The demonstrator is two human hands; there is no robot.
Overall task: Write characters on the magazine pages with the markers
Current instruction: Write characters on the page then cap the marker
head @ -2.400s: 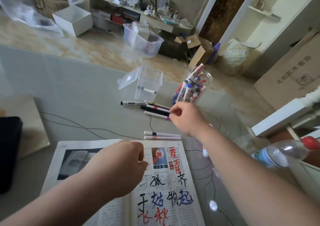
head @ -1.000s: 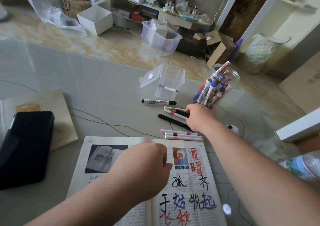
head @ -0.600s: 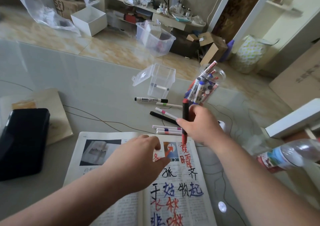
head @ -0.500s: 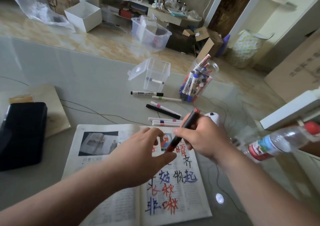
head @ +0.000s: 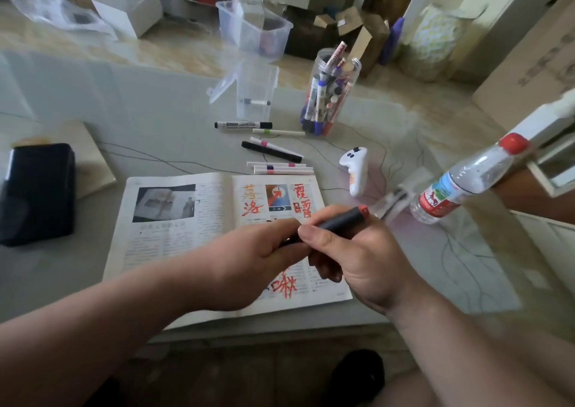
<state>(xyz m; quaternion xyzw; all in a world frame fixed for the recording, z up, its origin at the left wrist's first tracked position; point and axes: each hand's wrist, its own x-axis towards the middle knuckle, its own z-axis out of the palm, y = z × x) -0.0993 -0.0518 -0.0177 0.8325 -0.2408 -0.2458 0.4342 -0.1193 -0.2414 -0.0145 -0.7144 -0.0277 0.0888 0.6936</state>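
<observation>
Right hand (head: 357, 257) curls round the black marker (head: 339, 221), red end up. Left hand (head: 249, 260) pinches its lower end. Both are above the open magazine (head: 174, 235). Step: uncapping, likely. Next: pull the cap straight off, then write on a free spot. Beyond: loose markers (head: 273, 149), jar (head: 329, 95).

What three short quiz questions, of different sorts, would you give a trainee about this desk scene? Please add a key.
1. True or false: the left hand and the right hand both grip the black marker.
2. Relative to the magazine, the clear jar of markers stands: A on it; B beyond it, upright; C beside it, tipped over.
3. Fill in: the water bottle has a ___ cap.
Key: 1 true; 2 B; 3 red.
</observation>
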